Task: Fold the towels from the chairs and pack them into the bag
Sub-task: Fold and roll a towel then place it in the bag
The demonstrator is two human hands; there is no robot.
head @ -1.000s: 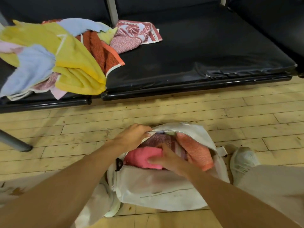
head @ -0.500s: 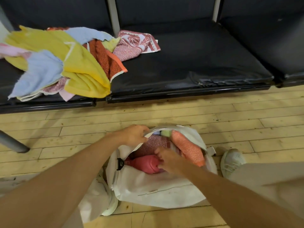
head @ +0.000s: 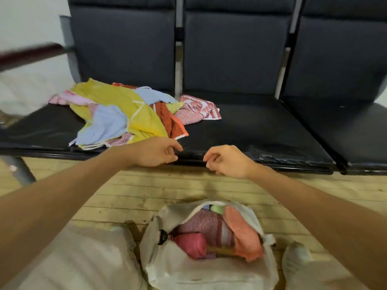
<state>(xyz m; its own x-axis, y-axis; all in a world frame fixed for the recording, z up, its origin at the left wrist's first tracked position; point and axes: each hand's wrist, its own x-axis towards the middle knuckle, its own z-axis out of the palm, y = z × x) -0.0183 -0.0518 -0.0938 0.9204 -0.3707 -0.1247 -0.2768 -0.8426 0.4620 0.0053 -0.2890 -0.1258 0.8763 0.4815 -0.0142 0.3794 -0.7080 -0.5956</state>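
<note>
A white bag (head: 201, 273) stands open on the floor between my feet, holding several folded towels, among them a pink one (head: 191, 244) and an orange one (head: 243, 233). A loose heap of towels (head: 125, 114) lies on the left black chair seat: yellow, light blue, rust orange and a red-and-white patterned one (head: 198, 110). My left hand (head: 156, 151) hovers at the seat's front edge just below the heap, fingers loosely bent, holding nothing. My right hand (head: 227, 161) hangs beside it over the middle seat's edge, fingers loosely curled and empty.
A row of black padded chairs (head: 251, 122) with metal frame runs across the view. A grey chair leg (head: 23, 172) stands at the left. The floor is light wooden boards (head: 129, 197). My white shoe (head: 297, 260) sits right of the bag.
Both hands have left the bag and risen to the chair's front edge. The pink towel now stays inside the bag. The camera has tilted up toward the chairs.
</note>
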